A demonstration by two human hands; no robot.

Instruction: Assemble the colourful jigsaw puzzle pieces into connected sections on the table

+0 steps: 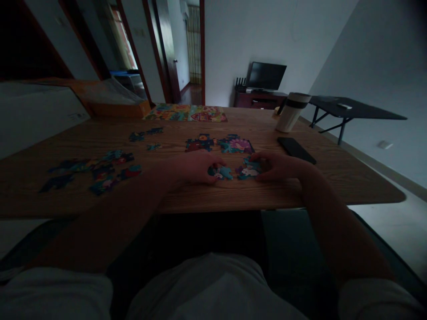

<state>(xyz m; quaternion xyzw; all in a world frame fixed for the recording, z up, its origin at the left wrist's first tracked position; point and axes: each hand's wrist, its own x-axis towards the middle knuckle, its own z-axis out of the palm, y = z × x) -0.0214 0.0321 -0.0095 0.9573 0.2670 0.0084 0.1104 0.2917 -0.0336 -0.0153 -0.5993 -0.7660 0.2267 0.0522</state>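
My left hand [196, 166] curls its thumb and fingers around a teal puzzle piece [223, 172] with a pale figure on it, flat on the wooden table [213, 195]. To its right, my right hand [275, 166] grips the edge of a joined teal puzzle section [248, 170] showing a white animal. A narrow gap of bare wood separates the two. Just beyond my hands lie a dark joined section [199, 143] and a section with a pink-purple shape [236, 144].
Loose puzzle pieces [96, 169] lie spread on the left, with a few more [145, 134] behind them. A colourful picture sheet [187, 113] is at the far edge beside an orange box [116, 109]. A phone [296, 149] and a tumbler [292, 113] stand or lie right.
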